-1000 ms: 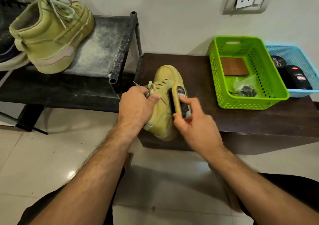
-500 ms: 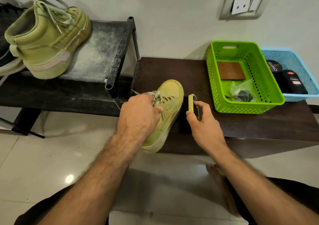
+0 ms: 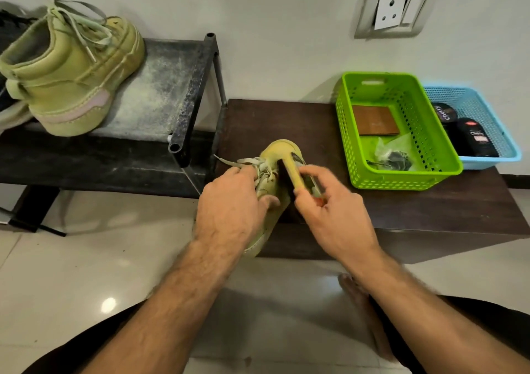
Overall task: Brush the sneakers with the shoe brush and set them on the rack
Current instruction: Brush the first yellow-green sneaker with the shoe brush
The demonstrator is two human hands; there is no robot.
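Left hand (image 3: 232, 207) grip closed on sneaker (image 3: 276, 178) at desk (image 3: 401, 210) front edge, right hand (image 3: 332, 215) grip clamping shoe brush (image 3: 289, 177) against its upper, second sneaker (image 3: 74, 78) on rack (image 3: 160, 92)

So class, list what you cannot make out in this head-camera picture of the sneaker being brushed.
- Sneaker heel and collar: covered by the left hand.
- Brush bristles: pressed against the sneaker, partly behind the right hand.
- Dark shoe: cut off by the left edge.
- Bottle label: too small to read fully.
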